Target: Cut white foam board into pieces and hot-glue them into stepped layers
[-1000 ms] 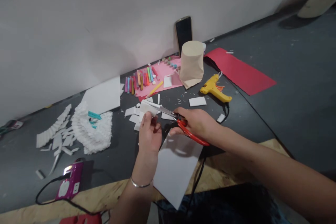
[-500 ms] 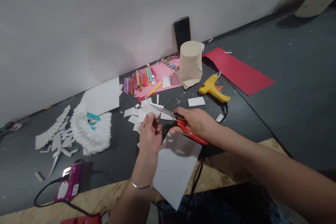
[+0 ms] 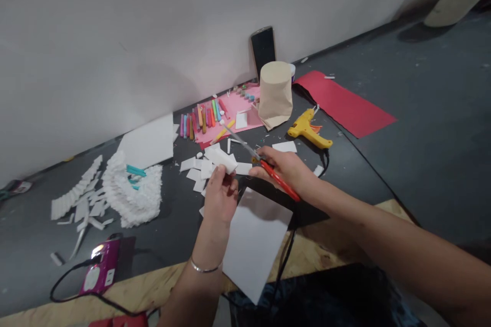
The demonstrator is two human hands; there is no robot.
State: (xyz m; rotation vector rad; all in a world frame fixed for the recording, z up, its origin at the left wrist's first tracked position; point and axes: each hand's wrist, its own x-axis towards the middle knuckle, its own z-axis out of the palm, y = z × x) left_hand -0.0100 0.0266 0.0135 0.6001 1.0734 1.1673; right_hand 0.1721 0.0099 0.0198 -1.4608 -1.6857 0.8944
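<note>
"Where's the piece being worked on?"

"Pinched between the thumb and fingers of the left hand (image 3: 221,196), a small white flat piece (image 3: 221,157) held over a scatter of white rectangular offcuts (image 3: 196,173)."

"And the right hand (image 3: 284,166)?"

"Wrapped round the red-handled metal scissors (image 3: 279,181). The blades point past the piece, apart from it, and the two hands are apart too."

"Anything crowding them?"

"The offcuts, mostly, partly hidden by the held piece. A plain white sheet (image 3: 257,245) lies just below the hands, its corner poking past the table edge. Beyond the right hand there's a yellow plastic glue gun (image 3: 309,129), its black cord running down near the wrist."

"Further out?"

"Coloured sticks (image 3: 203,118) on a pink sheet (image 3: 236,103). A tan paper bag (image 3: 275,94) stands in front of a dark upright phone (image 3: 263,48), covering its lower part. A red sheet (image 3: 349,104) lies off to the right. Over on the left, a fluffy white shape (image 3: 143,204) with teal strips, then a glossy purple box (image 3: 102,268) with a black cord plugged in."
</note>
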